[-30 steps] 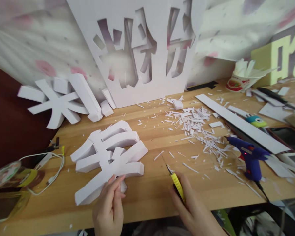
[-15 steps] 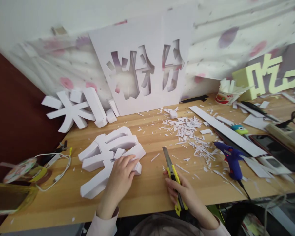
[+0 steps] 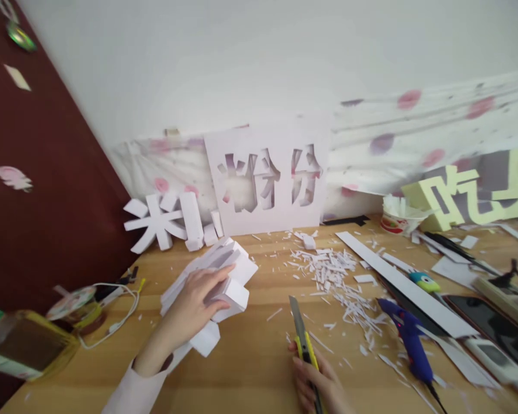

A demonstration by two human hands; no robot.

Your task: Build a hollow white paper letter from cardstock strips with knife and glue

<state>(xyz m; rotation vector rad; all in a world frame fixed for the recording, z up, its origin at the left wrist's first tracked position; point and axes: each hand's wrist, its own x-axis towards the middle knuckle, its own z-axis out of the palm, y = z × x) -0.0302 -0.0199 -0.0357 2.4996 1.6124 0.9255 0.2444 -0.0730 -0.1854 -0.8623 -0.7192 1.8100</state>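
My left hand (image 3: 194, 302) is closed on a white foam character (image 3: 235, 296), gripping it by one of its thick strokes. The character is tilted up off the wooden table (image 3: 250, 368) on its right side, and my forearm hides part of it. In my right hand (image 3: 313, 379) is a yellow and black utility knife (image 3: 305, 345), its blade out and pointing away from me above the table. Behind the held piece, a white foam character (image 3: 159, 221) stands against the wall.
White foam sheets with cut-out characters (image 3: 259, 224) lean at the back. Foam scraps (image 3: 328, 267) litter the middle. To the right are a blue glue gun (image 3: 412, 345), a long white strip (image 3: 406, 284), a phone (image 3: 483, 322) and a paper bowl (image 3: 397, 221). A bottle (image 3: 30, 345) stands left.
My left hand has taken hold of the foam character and tilted it up from lying flat. The view has tipped upward. The knife stays in my right hand.
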